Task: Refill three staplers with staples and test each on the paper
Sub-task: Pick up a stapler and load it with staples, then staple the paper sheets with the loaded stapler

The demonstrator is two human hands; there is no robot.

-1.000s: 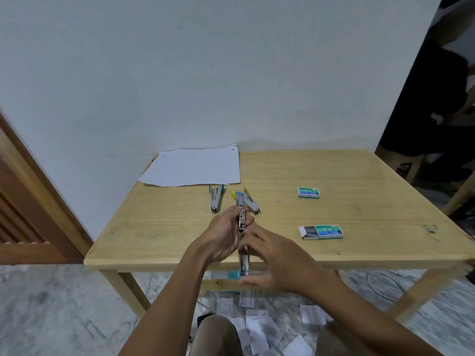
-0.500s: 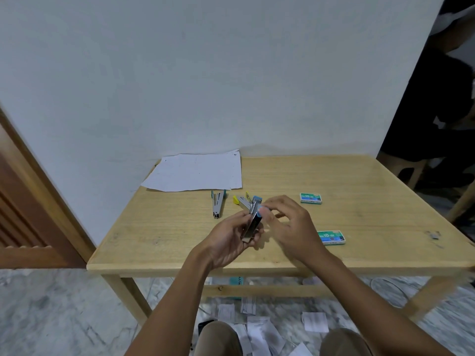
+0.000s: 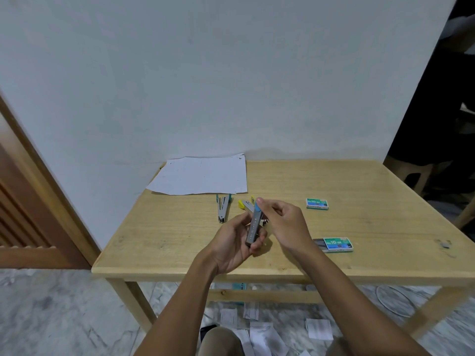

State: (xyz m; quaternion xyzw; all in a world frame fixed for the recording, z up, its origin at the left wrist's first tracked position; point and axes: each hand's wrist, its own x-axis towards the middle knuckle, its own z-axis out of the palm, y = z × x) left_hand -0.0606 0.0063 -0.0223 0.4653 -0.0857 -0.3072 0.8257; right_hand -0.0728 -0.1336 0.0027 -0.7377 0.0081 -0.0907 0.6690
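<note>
My left hand (image 3: 235,242) grips a grey stapler with a blue end (image 3: 254,224), held above the table's front middle. My right hand (image 3: 285,223) has curled fingers, and its fingertips touch the stapler's blue far end. A teal-tipped stapler (image 3: 223,208) lies on the table to the left. A yellow-tipped stapler (image 3: 245,204) lies behind my hands, partly hidden. White paper (image 3: 200,176) lies at the back left. An open staple box (image 3: 334,244) sits to the right, a closed one (image 3: 317,203) farther back.
The wooden table (image 3: 372,227) stands against a white wall. A small grey piece (image 3: 446,244) lies near its right edge. Paper scraps (image 3: 259,327) litter the marble floor under the table. A wooden door frame (image 3: 38,191) stands left, a stool (image 3: 413,170) at right.
The stapler has come up from the table's near edge and now sits folded in my left hand. My right hand moved from the stapler's near end to its blue far end.
</note>
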